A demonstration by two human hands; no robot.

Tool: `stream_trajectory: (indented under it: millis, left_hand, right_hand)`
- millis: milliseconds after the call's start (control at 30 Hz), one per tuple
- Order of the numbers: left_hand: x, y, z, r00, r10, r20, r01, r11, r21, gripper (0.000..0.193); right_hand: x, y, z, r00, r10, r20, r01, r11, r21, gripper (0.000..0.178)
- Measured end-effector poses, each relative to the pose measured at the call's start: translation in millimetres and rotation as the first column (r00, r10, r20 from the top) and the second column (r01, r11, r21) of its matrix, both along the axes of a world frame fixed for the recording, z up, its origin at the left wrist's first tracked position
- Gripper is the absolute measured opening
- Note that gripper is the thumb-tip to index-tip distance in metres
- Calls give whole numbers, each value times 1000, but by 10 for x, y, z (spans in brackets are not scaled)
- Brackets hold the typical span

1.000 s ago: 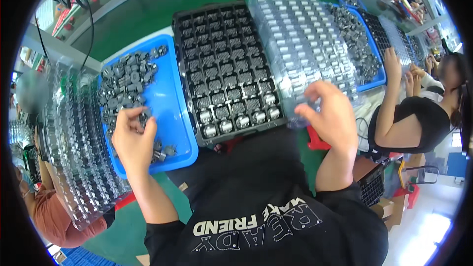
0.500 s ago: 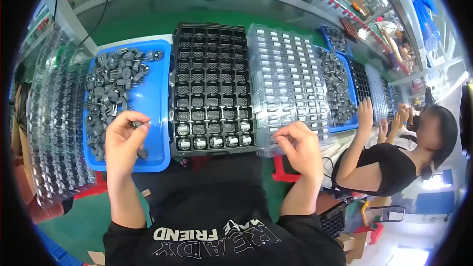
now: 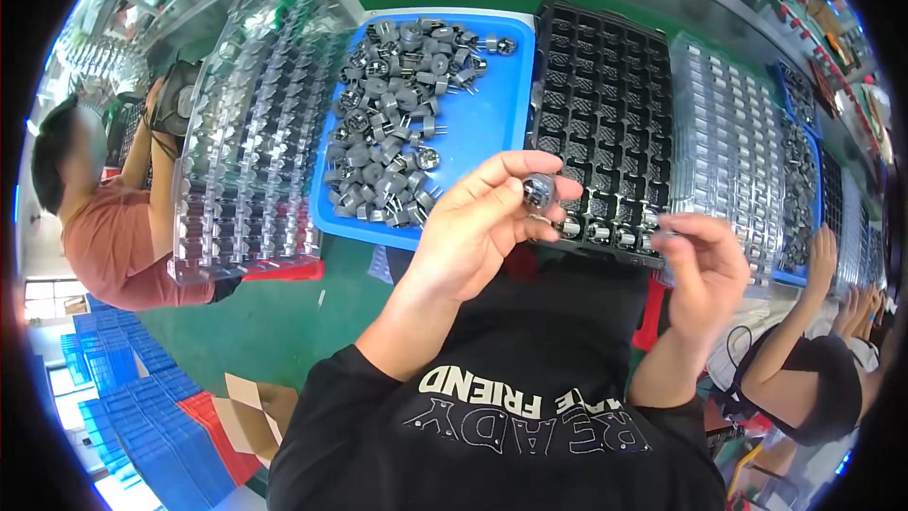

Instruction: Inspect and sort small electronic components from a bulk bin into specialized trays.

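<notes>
My left hand (image 3: 463, 237) is closed, pinching a small round dark grey part (image 3: 539, 193) with a shiny face between thumb and fingers. It is raised over the near left corner of the black compartment tray (image 3: 605, 85). My right hand (image 3: 705, 270) hovers by that tray's near right corner, thumb and fingertips pressed together. Whatever they hold is too small to make out. Silver-topped round parts (image 3: 599, 233) sit in the tray's nearest row, partly hidden by my hands. Left of it, a blue tray (image 3: 492, 114) holds a heap of grey round parts with metal pins (image 3: 388, 123).
Right of the black tray lies a clear plastic tray (image 3: 728, 123) with silver cylinders. Stacked clear trays (image 3: 255, 132) stand at left, beside a person in a pink shirt (image 3: 128, 237). Another person (image 3: 804, 369) works at right. Blue crates (image 3: 151, 407) and a cardboard box (image 3: 251, 412) are lower left.
The view has swung left. My left hand has moved from over the blue tray to the black tray with the round part. My right hand has come nearer to it, fingertips together.
</notes>
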State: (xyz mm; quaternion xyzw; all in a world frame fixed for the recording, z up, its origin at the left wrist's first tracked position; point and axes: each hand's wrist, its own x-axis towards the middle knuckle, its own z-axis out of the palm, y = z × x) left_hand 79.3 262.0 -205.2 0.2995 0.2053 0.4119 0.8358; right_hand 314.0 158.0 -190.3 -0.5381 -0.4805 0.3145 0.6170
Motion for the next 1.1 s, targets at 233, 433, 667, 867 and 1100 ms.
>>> stream_trajectory:
  millis: [233, 433, 667, 867, 1100]
  left_hand:
    - [-71, -100, 111, 982, 20, -188, 17, 981, 195, 55]
    - [-83, -121, 117, 952, -20, -305, 113, 950, 290, 79]
    - [-113, -83, 121, 944, -46, -328, 142, 951, 274, 83]
    - [-126, -91, 135, 937, -54, -346, 151, 954, 260, 81]
    - [-139, -86, -31, 987, -128, -99, 150, 951, 270, 45]
  right_hand:
    - [-523, 260, 205, 985, 92, 149, -110, 987, 118, 29]
    - [-648, 367, 313, 852, 77, 519, -244, 934, 262, 34]
    - [-681, 389, 336, 806, 68, 588, -297, 906, 302, 30]
    - [-699, 374, 301, 820, 66, 569, -283, 910, 302, 31]
    - [-738, 327, 267, 858, 50, 511, -187, 958, 220, 28]
